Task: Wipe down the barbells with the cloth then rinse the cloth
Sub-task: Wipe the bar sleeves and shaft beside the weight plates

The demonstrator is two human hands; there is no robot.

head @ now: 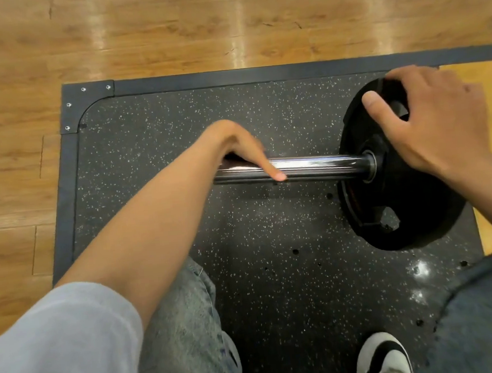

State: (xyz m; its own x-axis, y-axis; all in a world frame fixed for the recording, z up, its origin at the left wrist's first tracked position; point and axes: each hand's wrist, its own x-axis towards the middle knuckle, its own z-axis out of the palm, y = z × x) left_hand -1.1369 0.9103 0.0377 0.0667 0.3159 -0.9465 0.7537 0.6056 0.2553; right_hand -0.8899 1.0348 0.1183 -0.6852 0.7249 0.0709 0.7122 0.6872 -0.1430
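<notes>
The left hand has its grip wrapped over the chrome sleeve of the barbell, fingers curled round the far side and the thumb lying along the top. Something dark shows under the palm; it may be the cloth, but the view is too poor to say. The right hand grips the upper rim of the black weight plate, thumb on the near face, fingers curled over the far side.

The likeliest trouble is the bar rolling: the plate stands on edge on the speckled rubber mat, and a push along the sleeve could turn it and carry it toward the white shoe just below. The sleeve is smooth and glossy, so the left grip could also slide and jam against the collar beside the plate. If no cloth is under that palm, nothing gets wiped.

The barbell lies across the mat, its sleeve bright with streaked reflections, the plate matte black with cut-out holes. Beyond the mat's dark border is the wooden floor.
</notes>
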